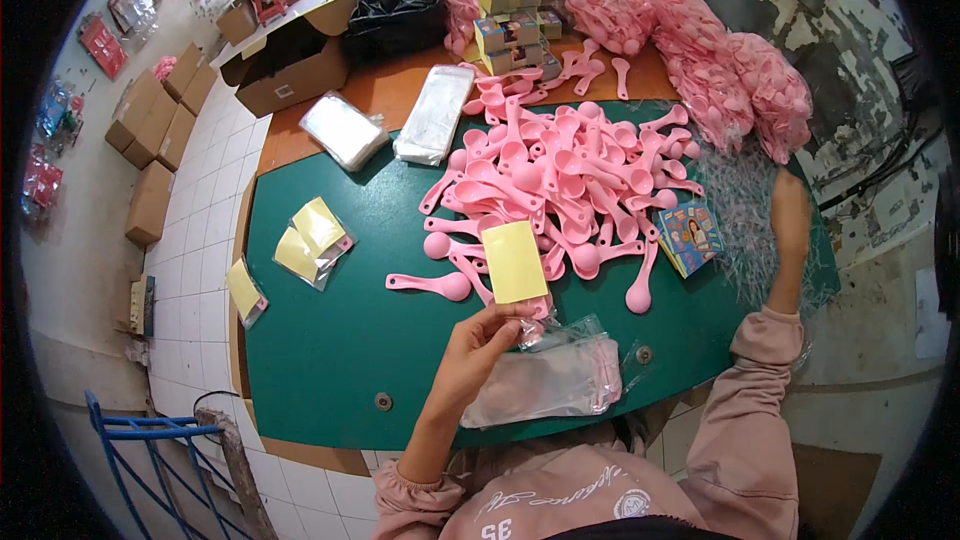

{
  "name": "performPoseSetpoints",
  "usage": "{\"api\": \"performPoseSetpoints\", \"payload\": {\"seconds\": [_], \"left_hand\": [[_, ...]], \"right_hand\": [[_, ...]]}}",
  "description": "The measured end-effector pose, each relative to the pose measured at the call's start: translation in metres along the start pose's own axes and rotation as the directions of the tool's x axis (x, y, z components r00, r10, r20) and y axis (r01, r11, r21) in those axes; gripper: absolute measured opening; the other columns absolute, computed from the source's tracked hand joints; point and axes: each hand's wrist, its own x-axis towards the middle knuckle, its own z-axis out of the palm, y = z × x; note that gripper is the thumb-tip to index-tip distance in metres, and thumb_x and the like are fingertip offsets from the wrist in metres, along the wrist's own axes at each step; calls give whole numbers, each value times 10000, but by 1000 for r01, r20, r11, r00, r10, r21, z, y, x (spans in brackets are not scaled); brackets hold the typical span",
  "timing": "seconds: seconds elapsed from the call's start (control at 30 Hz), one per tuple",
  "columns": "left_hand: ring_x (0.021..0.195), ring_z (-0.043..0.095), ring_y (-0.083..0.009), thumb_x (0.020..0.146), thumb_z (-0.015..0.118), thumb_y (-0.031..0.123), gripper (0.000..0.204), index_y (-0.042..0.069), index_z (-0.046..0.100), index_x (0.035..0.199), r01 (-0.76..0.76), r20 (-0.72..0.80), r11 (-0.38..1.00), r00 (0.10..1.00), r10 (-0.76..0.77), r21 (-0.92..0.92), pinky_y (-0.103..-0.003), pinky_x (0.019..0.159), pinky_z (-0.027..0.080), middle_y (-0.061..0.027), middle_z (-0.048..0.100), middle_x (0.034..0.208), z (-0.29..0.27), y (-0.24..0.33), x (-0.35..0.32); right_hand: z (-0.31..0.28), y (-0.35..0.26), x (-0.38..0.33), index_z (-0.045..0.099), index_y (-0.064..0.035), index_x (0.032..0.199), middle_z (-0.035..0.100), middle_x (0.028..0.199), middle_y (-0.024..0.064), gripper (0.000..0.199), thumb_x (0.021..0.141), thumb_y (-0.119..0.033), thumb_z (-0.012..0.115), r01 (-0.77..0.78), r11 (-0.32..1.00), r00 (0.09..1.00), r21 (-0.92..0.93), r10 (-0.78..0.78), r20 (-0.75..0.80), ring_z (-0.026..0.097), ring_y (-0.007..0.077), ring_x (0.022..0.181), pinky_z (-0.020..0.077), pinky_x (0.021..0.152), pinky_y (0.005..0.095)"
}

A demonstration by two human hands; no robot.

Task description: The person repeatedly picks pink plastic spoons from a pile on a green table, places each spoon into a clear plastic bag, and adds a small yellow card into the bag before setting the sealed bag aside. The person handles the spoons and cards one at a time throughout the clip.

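Note:
My left hand (pixel 478 352) pinches the lower end of a small clear plastic packet with a yellow card (pixel 515 262) in it; a bit of pink shows at its bottom. Beneath that hand lies a stack of clear plastic bags (pixel 535 385). Beyond the packet spreads a large heap of pink measuring spoons (pixel 560 165). My right arm reaches far out to the right, and my right hand (pixel 790 208) is over a pile of clear plastic strips (pixel 745 220); its fingers are hidden. Between heap and strips sits a small stack of colourful printed cards (pixel 690 238).
Several packets with yellow cards (pixel 310 238) lie on the left of the green table (pixel 340 340). Two bundles of clear bags (pixel 432 115) rest at its back. Behind stand banded card stacks (pixel 508 15), bulging bags of pink spoons (pixel 705 60) and an open cardboard box (pixel 290 65).

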Motion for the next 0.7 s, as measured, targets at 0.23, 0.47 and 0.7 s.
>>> {"api": "performPoseSetpoints", "payload": {"seconds": [0.23,0.47,0.7], "left_hand": [[844,550,-107,876,518,71,208,-32,550,1053,3,-46,989,999,-10,-150,-238,776,437,-77,600,964,-1,-9,-3],[807,551,-116,874,486,30,308,12,436,1178,32,-6,999,999,-32,16,-249,747,446,-71,579,903,-6,14,-20],[796,589,-186,779,610,10,244,6,515,1004,-231,108,702,971,215,673,-274,707,506,-87,543,913,-10,14,-7]], "right_hand": [[142,-121,-78,500,-47,1030,444,1025,124,471,617,-69,726,380,887,866,262,-440,235,479,298,983,389,865,350],[175,-135,-67,570,-49,836,432,942,81,242,644,-75,716,361,777,795,516,-546,266,489,188,824,436,708,278],[177,-128,-69,577,-51,844,410,953,48,177,712,-97,685,48,707,778,706,-469,417,466,138,850,442,714,263]]}}
